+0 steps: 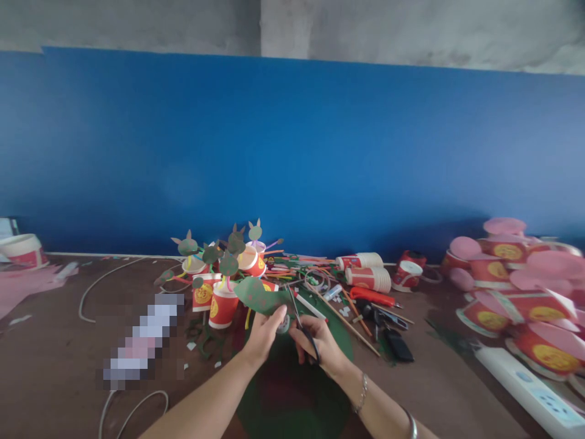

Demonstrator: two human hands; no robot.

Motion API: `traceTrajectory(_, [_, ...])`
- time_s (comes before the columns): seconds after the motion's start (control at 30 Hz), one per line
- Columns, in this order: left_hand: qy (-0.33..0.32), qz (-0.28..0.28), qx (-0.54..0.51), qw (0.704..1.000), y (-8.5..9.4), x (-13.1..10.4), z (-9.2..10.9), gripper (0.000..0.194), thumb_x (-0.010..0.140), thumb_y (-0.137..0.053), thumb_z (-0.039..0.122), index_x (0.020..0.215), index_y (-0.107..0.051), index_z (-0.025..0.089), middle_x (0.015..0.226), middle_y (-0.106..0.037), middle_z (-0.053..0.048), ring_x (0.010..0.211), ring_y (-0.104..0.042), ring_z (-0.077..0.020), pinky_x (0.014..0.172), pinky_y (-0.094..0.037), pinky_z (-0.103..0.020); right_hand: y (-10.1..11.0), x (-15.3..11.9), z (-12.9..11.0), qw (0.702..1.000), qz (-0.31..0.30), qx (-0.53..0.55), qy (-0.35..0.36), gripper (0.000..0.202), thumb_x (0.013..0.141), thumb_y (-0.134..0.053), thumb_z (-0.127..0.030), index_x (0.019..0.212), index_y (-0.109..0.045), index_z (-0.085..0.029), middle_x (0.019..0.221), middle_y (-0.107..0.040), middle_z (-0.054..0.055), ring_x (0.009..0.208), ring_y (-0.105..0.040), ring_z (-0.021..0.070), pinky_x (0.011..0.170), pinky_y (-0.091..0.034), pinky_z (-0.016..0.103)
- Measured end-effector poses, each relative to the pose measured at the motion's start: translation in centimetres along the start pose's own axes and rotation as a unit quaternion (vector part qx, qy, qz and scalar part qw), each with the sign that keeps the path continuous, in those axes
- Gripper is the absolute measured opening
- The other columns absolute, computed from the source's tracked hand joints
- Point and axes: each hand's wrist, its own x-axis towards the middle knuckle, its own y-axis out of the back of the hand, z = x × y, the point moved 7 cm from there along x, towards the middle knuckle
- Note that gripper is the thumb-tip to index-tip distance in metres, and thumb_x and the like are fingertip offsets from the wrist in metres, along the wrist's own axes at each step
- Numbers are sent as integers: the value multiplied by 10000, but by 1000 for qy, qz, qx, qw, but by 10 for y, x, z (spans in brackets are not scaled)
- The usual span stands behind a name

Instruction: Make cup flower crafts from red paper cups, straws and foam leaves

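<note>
My left hand [267, 334] pinches a piece of green paper [260, 297] in front of me, its broad rounded part pointing away to the left. In my right hand [317, 342] are scissors [298, 316] with dark handles, my fingers wrapped in the loops. Their blades point up and away, close to the right edge of the paper; whether they touch it is too small to tell. A small whitish round thing [284, 324] shows between my hands, partly hidden. Beneath my hands lies a dark green sheet [292, 372].
Red cups [223, 305] with green paper figures stand just left and beyond. Stacked cups [368, 279], sticks, a red tool [372, 297] and a black object [398, 345] lie right. Pink-and-red cups [491, 271] and a power strip [530, 390] are far right. A blue wall [292, 152] rises behind.
</note>
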Motion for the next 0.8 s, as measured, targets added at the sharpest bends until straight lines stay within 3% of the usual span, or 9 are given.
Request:
traceTrajectory(0.3, [15, -9, -14, 1000, -3, -2, 1, 237, 626, -695, 368, 665, -608, 151, 648, -645, -12, 632, -581, -151, 602, -436, -243, 1, -1, -1, 1000, 4, -6, -5, 339, 669, -656, -465, 675, -505, -161, 372, -476, -71, 302, -414, 59, 313, -248, 148])
traceTrajectory(0.57, [-3, 2, 12, 1000, 3, 2, -9, 322, 673, -671, 376, 506, -500, 159, 507, -534, 33, 512, -496, -95, 538, -397, -213, 0, 0, -6, 1000, 2, -4, 8, 337, 680, -647, -466, 649, -500, -164, 363, -483, -63, 281, -374, 51, 316, -236, 156])
traceTrajectory(0.8, [-24, -36, -18, 999, -1, 5, -11, 209, 739, -635, 344, 832, -629, 156, 803, -672, -27, 764, -613, -159, 742, -461, -269, 1, 0, 1, 1000, 6, -1, -5, 351, 669, -653, -482, 692, -515, -159, 371, -485, -68, 295, -403, 58, 309, -240, 150])
